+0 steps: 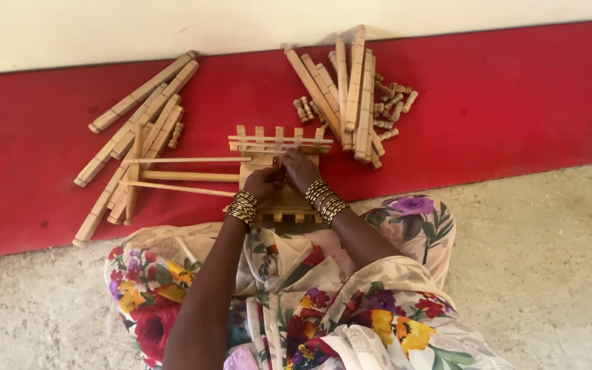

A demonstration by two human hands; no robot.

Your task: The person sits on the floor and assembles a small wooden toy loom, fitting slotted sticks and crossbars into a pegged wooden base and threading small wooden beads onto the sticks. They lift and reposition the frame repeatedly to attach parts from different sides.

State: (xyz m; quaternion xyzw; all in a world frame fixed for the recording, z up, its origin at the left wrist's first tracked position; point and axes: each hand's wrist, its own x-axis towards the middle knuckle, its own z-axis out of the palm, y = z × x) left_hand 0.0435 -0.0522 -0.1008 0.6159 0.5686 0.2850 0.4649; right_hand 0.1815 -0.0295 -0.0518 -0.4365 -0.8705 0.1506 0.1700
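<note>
A small wooden slatted frame [279, 140] lies on the red floor strip in front of my knees. My left hand [262, 183] and my right hand [300, 171] meet over its middle, fingers pinched together on something small and dark that I cannot make out. Both wrists carry stacks of gold and dark bangles [242, 208]. Thin wooden rods [186, 173] stick out from the frame to the left. My flowered dress [323, 294] covers my lap below.
A heap of long notched wooden bars [135, 130] lies to the left. Another pile of bars [351, 89] with several small turned wooden pegs [392, 103] sits at upper right. A pale wall runs behind; rough concrete floor [536, 253] lies to the right.
</note>
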